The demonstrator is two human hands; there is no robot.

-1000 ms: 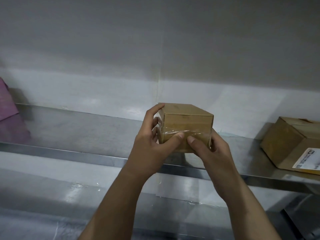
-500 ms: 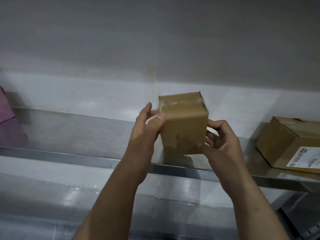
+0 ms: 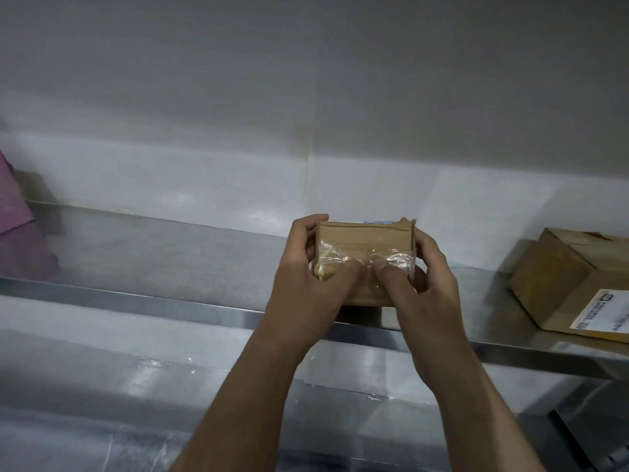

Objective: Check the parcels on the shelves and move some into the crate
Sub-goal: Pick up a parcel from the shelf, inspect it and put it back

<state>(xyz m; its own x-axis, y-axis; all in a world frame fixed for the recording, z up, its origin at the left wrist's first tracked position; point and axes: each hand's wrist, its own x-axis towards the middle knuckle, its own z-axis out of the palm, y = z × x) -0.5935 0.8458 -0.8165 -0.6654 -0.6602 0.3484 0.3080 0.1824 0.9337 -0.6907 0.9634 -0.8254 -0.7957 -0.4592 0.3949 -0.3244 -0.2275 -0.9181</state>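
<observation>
A small brown cardboard parcel wrapped with clear tape is held over the front of the steel shelf. My left hand grips its left side, fingers curled round the far edge and thumb on the taped face. My right hand grips the right side the same way, its thumb beside the left one. A strip of a label shows along the parcel's top far edge. No crate is in view.
A larger cardboard box with a white shipping label lies on the shelf at the right. A purple parcel sits at the shelf's far left. A grey wall backs the shelf, and a lower steel surface runs below.
Both hands have turned the parcel over: it stood tall and raised half a second ago, and now lies lower and wider with the taped face toward me and both thumbs on it.
</observation>
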